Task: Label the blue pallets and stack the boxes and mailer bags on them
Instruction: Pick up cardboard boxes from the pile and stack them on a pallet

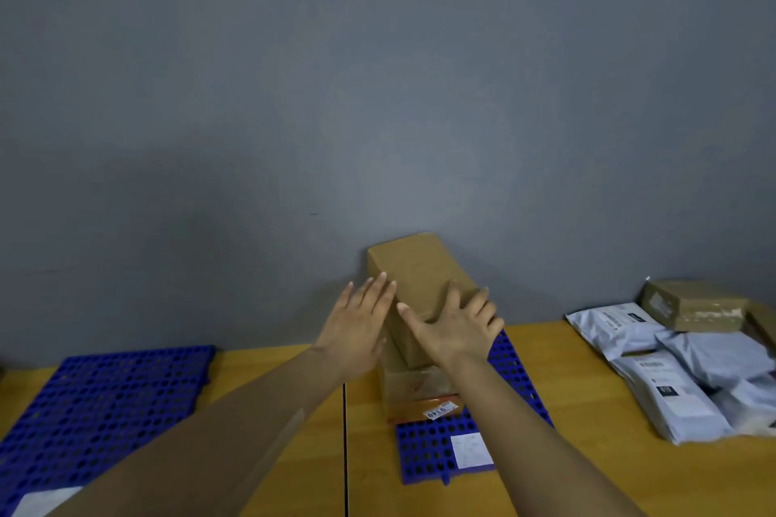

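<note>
Pallets [100, 403] lie on a wooden table [588, 411] against a grey wall [378, 76].

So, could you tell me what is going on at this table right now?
A person is stacking boxes on the right pallet. The right hand is spread over the near end of the top box, which sits on a lower box; the left hand is open beside the stack, apparently not gripping. This pallet carries a white label. The left pallet holds nothing yet. Mailer bags and another box wait on the right.
</note>
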